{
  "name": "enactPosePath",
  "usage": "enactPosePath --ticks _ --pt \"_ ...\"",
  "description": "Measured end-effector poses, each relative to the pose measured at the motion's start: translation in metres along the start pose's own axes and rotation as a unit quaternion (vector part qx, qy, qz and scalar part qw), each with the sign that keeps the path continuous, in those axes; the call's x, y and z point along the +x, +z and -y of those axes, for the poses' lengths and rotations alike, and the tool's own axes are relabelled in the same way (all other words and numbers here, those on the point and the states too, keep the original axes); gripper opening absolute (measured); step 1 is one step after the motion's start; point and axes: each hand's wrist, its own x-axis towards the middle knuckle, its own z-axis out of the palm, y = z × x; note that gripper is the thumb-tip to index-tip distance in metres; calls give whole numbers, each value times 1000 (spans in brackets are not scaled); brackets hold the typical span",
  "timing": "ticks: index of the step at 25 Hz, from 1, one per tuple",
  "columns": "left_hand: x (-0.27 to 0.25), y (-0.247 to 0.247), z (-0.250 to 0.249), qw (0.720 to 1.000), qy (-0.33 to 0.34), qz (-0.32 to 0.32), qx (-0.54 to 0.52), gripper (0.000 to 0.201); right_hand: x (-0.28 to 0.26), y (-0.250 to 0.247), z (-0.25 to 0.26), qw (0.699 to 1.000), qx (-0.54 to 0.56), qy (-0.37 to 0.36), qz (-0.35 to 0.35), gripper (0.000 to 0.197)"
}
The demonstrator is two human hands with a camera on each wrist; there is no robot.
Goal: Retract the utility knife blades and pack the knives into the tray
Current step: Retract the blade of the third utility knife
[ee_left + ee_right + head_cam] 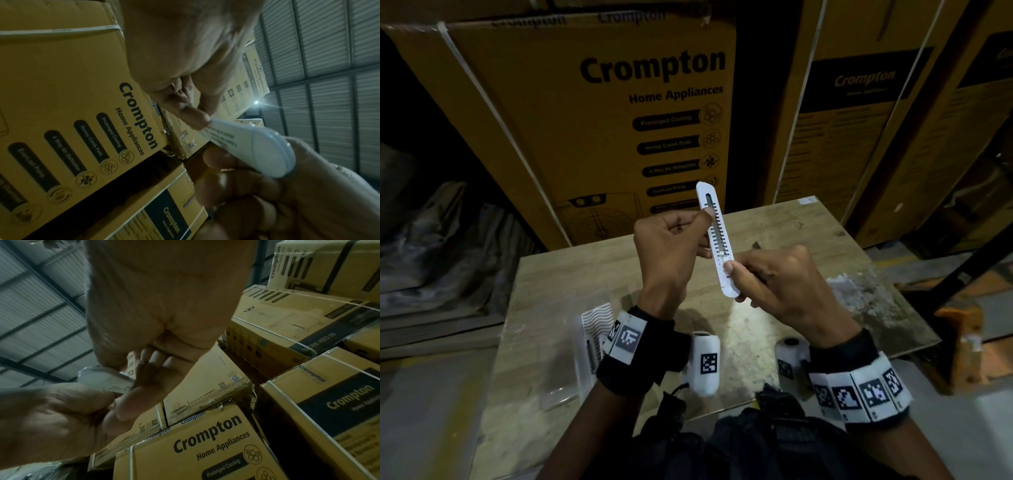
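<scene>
Cardboard boxes (592, 113): "Crompton Home Appliances", "Prolonged Cooling", "Honey Comb Pads"

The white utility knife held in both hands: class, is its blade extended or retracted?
Retracted, apparently: in the head view no blade projects from either end of the white utility knife, held by the left hand and right hand.

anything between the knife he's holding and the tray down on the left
Mostly his own left forearm. Both hands hold the white utility knife up above the table; the clear tray lies at the near left edge, partly hidden under the left wrist band. No loose object shows on the table between them.
</scene>
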Motion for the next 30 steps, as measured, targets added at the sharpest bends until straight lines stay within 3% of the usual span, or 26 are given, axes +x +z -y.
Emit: enactPosePath --ticks 4,13,17,22,28,30 --pt "3 -5 -1 1000 9 17 1 13 1 2 1 1000 12 -1 10 32" --pt "-6 -6 12 999 42 31 -6 17 -12 18 -1 998 28 23 -43 19" --pt "-6 4 10 997 79 21 6 17 -6 6 -9 993 96 71 -11 17" --pt "-3 22 20 993 115 -38 -8 12 8 -8 -26 931 284 226 42 23" --pt "-10 22 67 988 62 -129 53 15 7 10 -70 899 292 292 143 13" --pt "-20 7 89 988 32 -125 81 22 2 29 -81 895 290 296 166 12"
